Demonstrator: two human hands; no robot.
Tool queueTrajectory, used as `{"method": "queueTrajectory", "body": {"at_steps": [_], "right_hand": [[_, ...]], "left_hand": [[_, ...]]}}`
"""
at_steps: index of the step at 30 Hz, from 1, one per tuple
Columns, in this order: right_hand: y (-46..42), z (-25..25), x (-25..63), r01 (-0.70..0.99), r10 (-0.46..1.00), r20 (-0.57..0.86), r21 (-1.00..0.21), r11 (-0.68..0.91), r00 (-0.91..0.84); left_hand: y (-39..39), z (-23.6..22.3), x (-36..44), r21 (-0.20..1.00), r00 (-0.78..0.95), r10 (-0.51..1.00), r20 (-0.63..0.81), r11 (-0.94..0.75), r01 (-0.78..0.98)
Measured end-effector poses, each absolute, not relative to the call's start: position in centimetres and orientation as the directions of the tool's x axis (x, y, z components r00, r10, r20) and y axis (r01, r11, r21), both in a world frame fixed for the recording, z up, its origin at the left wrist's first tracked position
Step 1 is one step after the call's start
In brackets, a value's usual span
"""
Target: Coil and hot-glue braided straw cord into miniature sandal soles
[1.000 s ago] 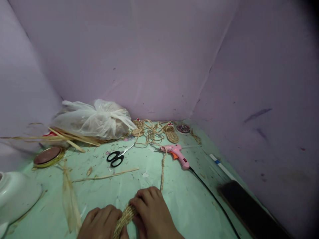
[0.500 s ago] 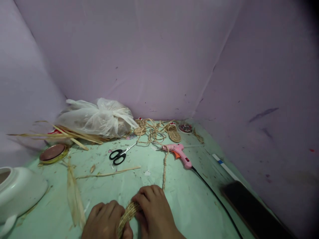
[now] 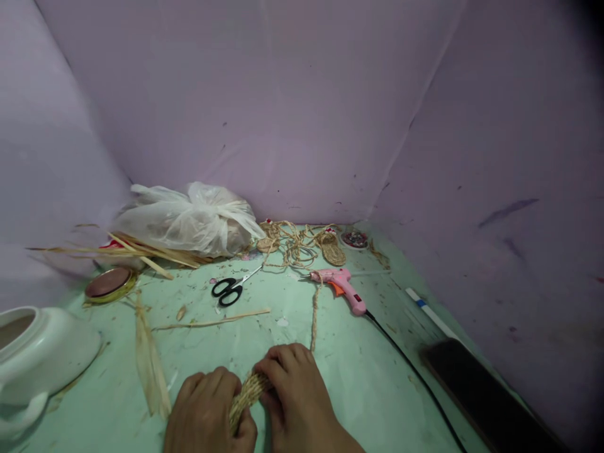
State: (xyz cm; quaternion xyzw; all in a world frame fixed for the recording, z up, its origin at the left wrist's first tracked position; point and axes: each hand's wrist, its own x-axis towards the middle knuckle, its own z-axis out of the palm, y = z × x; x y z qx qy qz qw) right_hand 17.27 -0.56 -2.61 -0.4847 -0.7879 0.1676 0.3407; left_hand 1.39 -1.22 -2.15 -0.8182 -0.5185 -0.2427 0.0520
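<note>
Between my two hands is a woven straw piece (image 3: 248,394), a thick band of coiled braid. My left hand (image 3: 206,409) is closed round its near end, thumb on the inner side. Fingers of my right hand (image 3: 295,396) wrap the far end, so much of the piece is hidden. A braided straw cord (image 3: 314,318) runs from beside my right hand up to the pink glue gun (image 3: 340,287), crossing its front. Black-handled scissors (image 3: 231,290) lie beyond my hands to the left, with a loose straw strip (image 3: 214,321) nearer.
A white ceramic pot (image 3: 51,352) stands at left, near a round tin (image 3: 109,284) and a dry husk (image 3: 150,362). At the back lie a tied plastic bag (image 3: 189,220), tangled cord with small woven slippers (image 3: 332,249), and a bead dish (image 3: 353,238). A dark object (image 3: 481,390) and black cable (image 3: 410,371) occupy the right.
The view has shifted slightly, so most things on the table appear a little further right and higher. Both hands keep their hold on the woven straw piece, with little other visible movement.
</note>
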Motion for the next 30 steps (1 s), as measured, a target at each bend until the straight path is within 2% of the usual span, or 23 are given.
{"method": "queueTrajectory", "body": {"at_steps": [7, 15, 25, 30], "right_hand": [[-0.8, -1.8, 17.6, 0.631, 0.893, 0.312, -0.632, 0.450, -0.325], [-0.8, -1.8, 17.6, 0.647, 0.891, 0.313, -0.613, 0.454, -0.329], [-0.8, -1.6, 17.6, 0.643, 0.893, 0.295, -0.621, 0.449, -0.338], [-0.8, -1.7, 17.5, 0.645, 0.897, 0.304, -0.623, 0.441, -0.320]], "left_hand": [[-1.6, -1.1, 1.9, 0.228, 0.290, 0.880, 0.376, -0.391, 0.892], [-1.8, -0.8, 2.0, 0.251, 0.317, 0.877, 0.360, -0.419, 0.873], [-1.7, -0.7, 2.1, 0.143, 0.371, 0.821, 0.434, -0.469, 0.872], [-1.4, -0.8, 2.4, 0.133, 0.349, 0.810, 0.472, -0.456, 0.880]]}}
